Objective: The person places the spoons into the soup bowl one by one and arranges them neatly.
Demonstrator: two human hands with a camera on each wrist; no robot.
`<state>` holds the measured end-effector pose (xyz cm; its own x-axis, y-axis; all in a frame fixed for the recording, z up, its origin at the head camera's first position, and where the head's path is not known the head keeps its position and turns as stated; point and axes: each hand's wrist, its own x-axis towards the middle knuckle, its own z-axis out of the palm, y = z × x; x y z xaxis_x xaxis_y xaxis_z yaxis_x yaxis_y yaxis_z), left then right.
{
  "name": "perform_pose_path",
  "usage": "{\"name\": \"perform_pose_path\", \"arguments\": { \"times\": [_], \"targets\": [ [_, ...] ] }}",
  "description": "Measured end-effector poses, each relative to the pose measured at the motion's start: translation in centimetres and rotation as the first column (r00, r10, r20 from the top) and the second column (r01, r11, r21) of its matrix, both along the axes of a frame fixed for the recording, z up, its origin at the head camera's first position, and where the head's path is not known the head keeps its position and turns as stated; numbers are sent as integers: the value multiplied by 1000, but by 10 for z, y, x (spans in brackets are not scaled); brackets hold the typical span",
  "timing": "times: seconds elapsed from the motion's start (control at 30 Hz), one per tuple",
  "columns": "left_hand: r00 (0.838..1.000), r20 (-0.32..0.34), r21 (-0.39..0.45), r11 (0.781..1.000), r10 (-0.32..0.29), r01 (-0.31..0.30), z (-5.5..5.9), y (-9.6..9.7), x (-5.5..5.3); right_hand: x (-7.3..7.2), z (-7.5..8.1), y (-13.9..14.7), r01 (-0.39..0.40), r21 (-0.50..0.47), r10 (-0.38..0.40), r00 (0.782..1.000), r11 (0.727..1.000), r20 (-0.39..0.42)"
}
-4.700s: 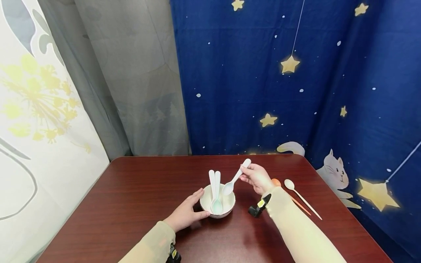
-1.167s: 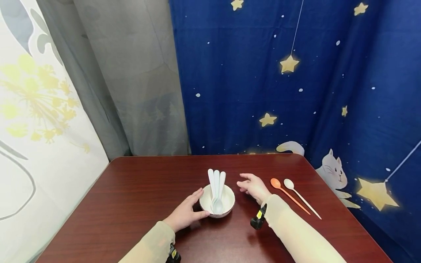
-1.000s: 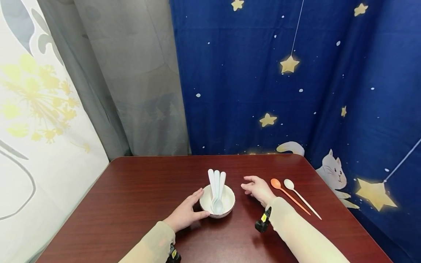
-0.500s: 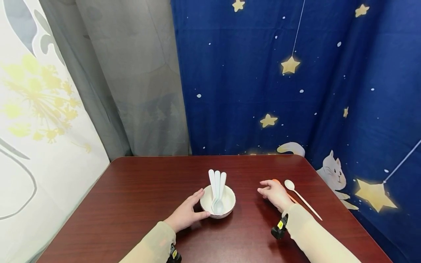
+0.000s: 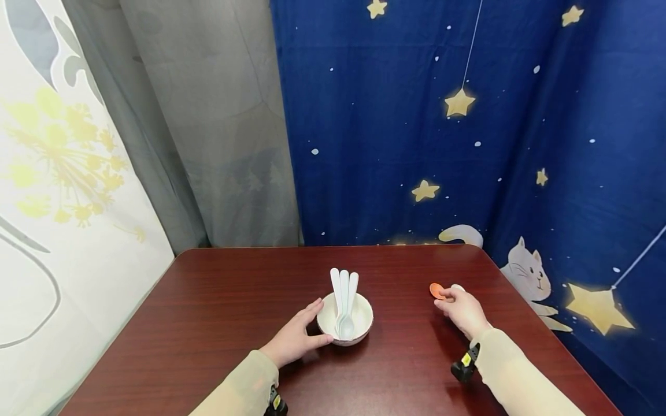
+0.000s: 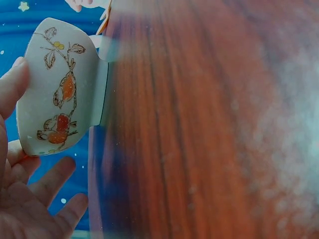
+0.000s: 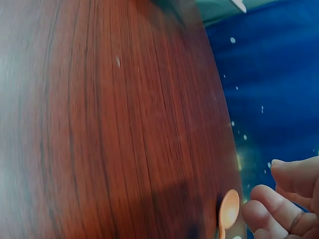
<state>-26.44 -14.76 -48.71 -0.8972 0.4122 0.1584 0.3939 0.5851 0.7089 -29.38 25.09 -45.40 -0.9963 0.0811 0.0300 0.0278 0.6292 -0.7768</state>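
My left hand (image 5: 295, 340) holds the side of a small white bowl (image 5: 362, 323), thumb and index finger spread along its rim. In the left wrist view the bowl (image 6: 89, 84) shows a painted pattern of branches and orange fruit. Three pale plastic spoons (image 5: 344, 297) lean in it, handles up over the far rim. To the right, my right hand (image 5: 465, 312) is over an orange spoon (image 5: 436, 290), fingertips beside its head and its handle hidden. The right wrist view shows bent fingers close to the orange spoon (image 7: 230, 210), which lies on the table.
A cream spoon (image 5: 458, 287) lies just past the orange one, mostly covered by my right hand. The dark red wooden table (image 5: 234, 294) has its back edge against a grey curtain (image 5: 218, 144) and a blue starry curtain (image 5: 364, 144).
The right hand let go of a pale spoon, which now leans in the bowl with the two others. It moved right to the orange spoon. The left hand stayed at the bowl.
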Motion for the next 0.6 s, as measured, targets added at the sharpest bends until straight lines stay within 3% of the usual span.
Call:
{"name": "perform_pose_path", "arguments": {
  "times": [0.17,0.4,0.6],
  "targets": [
    [1000,-1,-2,1000,-1,1,0,0,0,5,0,15,37,22,-37,999,999,20],
    [1000,3,-1,1000,-1,1,-1,0,-1,10,-4,30,93,152,-92,996,984,-14],
    [1000,3,4,1000,-2,2,-2,0,-1,10,-9,40,127,154,-129,992,980,4]
  ]
}}
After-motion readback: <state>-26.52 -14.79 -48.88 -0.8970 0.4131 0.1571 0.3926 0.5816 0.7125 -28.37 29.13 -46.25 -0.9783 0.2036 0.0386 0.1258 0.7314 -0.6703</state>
